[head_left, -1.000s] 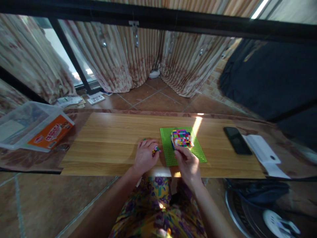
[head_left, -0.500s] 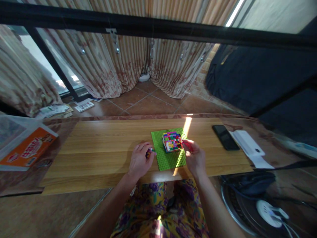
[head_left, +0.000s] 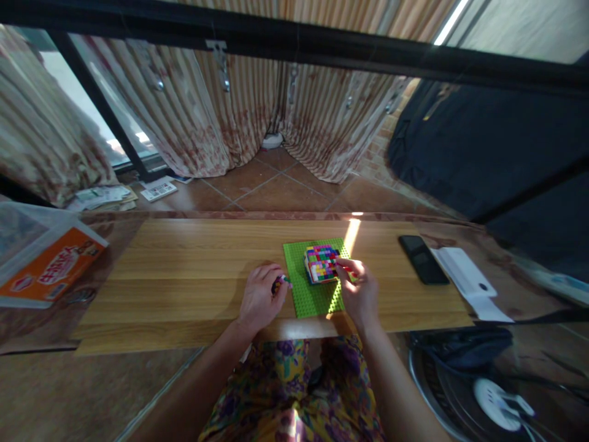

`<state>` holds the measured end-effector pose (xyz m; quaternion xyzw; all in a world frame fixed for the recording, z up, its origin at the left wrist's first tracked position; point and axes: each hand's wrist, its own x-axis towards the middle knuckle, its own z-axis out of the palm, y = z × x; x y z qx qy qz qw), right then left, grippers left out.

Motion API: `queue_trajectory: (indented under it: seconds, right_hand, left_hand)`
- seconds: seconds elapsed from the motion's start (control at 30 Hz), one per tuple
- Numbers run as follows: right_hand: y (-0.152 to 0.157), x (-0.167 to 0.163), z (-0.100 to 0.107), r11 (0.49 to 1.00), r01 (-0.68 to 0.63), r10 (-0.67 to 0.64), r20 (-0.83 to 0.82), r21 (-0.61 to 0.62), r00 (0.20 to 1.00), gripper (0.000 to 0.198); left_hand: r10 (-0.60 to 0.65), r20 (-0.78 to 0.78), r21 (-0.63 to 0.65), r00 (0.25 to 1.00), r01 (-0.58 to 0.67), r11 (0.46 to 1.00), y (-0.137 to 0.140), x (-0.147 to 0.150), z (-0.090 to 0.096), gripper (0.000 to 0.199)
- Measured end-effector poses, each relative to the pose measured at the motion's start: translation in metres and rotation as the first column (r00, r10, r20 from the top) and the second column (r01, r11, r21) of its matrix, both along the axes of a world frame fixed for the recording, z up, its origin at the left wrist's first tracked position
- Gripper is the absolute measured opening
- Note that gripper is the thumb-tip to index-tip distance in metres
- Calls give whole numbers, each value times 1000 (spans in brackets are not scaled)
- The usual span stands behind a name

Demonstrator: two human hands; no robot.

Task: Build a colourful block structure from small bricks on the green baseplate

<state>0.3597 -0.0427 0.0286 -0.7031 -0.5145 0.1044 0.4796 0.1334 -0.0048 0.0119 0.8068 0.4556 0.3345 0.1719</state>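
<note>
A low block of many-coloured toy bricks (head_left: 321, 263) stands on a green studded baseplate (head_left: 306, 301), towards the plate's upper right. My left hand (head_left: 263, 298) rests on the table left of the plate, its fingers curled round several small toy bricks (head_left: 278, 283), dark, pink and green ones among them. At the block's right side, my right hand (head_left: 359, 291) is closed in a pinch, with the fingertips touching or very near the top right edge. Whatever sits between those fingertips is too small and hidden to make out.
The plate lies on a long wooden table (head_left: 184, 276). A black phone (head_left: 423, 259) and a white box-like piece (head_left: 464, 276) lie to the right. At the far left is a clear bin (head_left: 32, 215) with an orange label. A power strip (head_left: 497, 402) sits low on the right.
My right hand has shifted slightly left and up, its fingertips now over the block's right edge. The red seen by its fingers no longer shows clearly. My left hand stays put; the view has tilted slightly.
</note>
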Motion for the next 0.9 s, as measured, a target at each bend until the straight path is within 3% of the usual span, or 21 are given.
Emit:
queue_trajectory:
  seconds: [0.33, 0.63, 0.9]
  right_hand:
    - [-6, 2, 7, 1000, 1, -2, 35, 18, 999, 24]
    - [-4, 2, 19, 997, -13, 31, 251, -70, 968, 29]
    - [0, 6, 18, 994, -92, 108, 364, -63, 925, 23]
  left_hand:
    - [-7, 1, -10, 1000, 7, 1000, 0, 1, 2, 15]
    - [-4, 3, -16, 1000, 4, 1000, 0, 1, 1, 14]
    - [-6, 9, -11, 1000, 6, 1000, 0, 1, 1, 14]
